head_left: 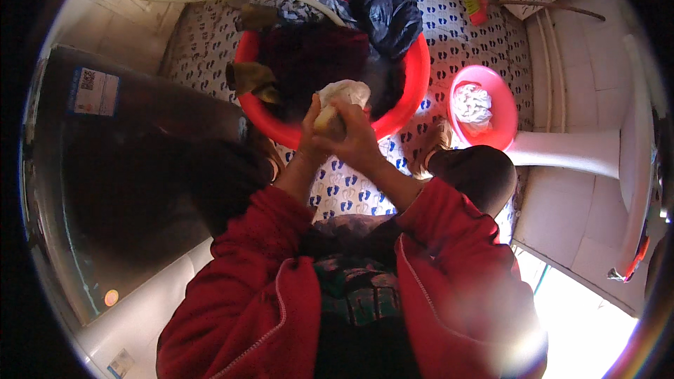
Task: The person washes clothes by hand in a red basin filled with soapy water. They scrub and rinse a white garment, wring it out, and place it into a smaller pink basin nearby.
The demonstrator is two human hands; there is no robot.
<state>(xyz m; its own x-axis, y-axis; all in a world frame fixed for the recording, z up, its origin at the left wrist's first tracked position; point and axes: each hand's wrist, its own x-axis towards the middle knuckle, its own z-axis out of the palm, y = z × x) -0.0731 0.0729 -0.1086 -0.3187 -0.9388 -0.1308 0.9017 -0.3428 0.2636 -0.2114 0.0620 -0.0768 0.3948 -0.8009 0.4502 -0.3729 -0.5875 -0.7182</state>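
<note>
Pale cloth (pixel 344 90): gripped by left hand (pixel 310 132) and right hand (pixel 358 139), bunched forward.
Red tub (pixel 419 74): near edge overhung.

Whitish cloth (pixel 349 90); red tub (pixel 419 74); blue-footprint-patterned floor (pixel 347 184).

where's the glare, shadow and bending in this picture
Head view: the lower right is blown out, with hazy glare on the red jacket; head view: dark clothes in the red basin sink into shadow, while the hands show fairly clearly; head view: straight edges bow toward the black rim.
</note>
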